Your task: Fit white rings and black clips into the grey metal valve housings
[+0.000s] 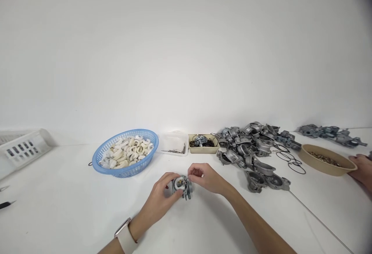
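On the white table in front of me, my left hand [162,194] grips a small grey metal carburetor body [188,187] between thumb and fingers. Its open bowl side faces up, with a white curved float [179,183] and a bit of brass inside. My right hand [207,178] is closed in a pinch at the far right rim of the carburetor body. Whatever sits between those fingertips is too small or hidden to make out.
A blue basket [124,172] holds white floats. A white tray [165,141] holds thin pins; a cream tray [203,150] holds dark rings. Grey castings [247,145] pile right, by black rubber rings [296,166]. Another person's hand [362,168] touches a tan bowl [322,166]. Tweezers [6,204] lie left.
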The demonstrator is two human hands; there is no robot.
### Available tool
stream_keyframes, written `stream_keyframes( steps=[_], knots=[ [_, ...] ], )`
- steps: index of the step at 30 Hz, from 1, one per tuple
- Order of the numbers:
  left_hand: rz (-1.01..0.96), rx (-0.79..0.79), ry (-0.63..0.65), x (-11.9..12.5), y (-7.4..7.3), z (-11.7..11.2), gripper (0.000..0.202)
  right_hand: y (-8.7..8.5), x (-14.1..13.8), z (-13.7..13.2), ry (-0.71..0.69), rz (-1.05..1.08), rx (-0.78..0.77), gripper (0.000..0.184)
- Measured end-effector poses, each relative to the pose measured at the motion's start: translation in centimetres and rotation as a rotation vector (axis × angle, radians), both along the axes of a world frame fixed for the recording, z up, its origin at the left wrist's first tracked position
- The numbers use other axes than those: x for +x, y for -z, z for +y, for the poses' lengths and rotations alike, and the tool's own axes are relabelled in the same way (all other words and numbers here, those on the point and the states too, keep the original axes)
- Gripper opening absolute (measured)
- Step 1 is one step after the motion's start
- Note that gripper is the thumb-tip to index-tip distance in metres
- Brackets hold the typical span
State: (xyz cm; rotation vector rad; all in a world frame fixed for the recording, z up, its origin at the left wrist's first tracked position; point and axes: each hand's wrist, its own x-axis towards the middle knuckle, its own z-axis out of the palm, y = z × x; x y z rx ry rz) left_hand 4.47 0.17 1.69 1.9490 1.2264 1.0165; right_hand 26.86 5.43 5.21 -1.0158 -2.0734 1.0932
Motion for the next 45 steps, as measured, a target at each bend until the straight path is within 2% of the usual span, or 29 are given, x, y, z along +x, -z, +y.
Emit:
stream_keyframes(
  steps=[5, 12, 19, 26, 45],
  knots=[
    [0.006, 0.025, -0.003, 0.1, 0.4, 0.3, 0.029, 0.5, -0.7, 0.0, -0.025, 0.117, -0.067, 0.02],
    [0.032, 0.086, -0.007, 0.2, 0.2, 0.1, 0.023, 1.2, -0.9, 0.2, -0.01, 0.222, -0.303, 0.028],
    [0.036, 0.066, 0.003, 0.3, 0.0, 0.2, 0.025, 2.0, -0.5, 0.6, -0.115, 0.276, -0.429, 0.037],
    [0.031, 0.066, 0.007, 0.3, 0.2, 0.1, 0.025, 3.0, -0.6, 1.1, -0.073, 0.297, -0.44, 0.035],
    [0.03, 0.095, 0.03, 0.3, 0.5, 0.2, 0.027, 3.0, -0.2, 1.3, -0.144, 0.341, -0.586, 0.035]
  ],
)
